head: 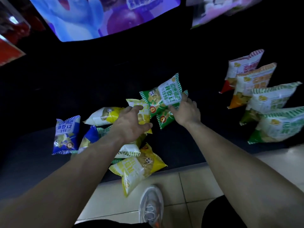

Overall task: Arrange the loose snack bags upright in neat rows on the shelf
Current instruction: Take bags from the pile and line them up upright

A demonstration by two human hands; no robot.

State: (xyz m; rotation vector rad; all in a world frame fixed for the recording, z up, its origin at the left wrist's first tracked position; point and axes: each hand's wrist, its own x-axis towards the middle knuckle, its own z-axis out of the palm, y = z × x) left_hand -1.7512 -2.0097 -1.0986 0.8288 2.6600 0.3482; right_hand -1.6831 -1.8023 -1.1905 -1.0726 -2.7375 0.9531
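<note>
On the dark shelf (49, 99) lies a loose heap of snack bags. My right hand (186, 111) grips a green bag (162, 94), lifted and tilted above a second green bag (165, 120). My left hand (131, 124) hovers with fingers spread over yellow bags (107, 116) in the heap, holding nothing. A blue bag (66, 134) lies flat at the left, another blue bag (89, 139) sits partly under my left forearm. One yellow bag (139, 168) hangs over the shelf's front edge. At the right, several bags (266, 102) stand upright in a row.
A bright purple-and-blue poster (102, 15) hangs behind the shelf. Red packaging (9, 50) shows at the far left. Pale floor tiles (189, 183) and my grey shoe (151, 206) lie below the shelf's front edge.
</note>
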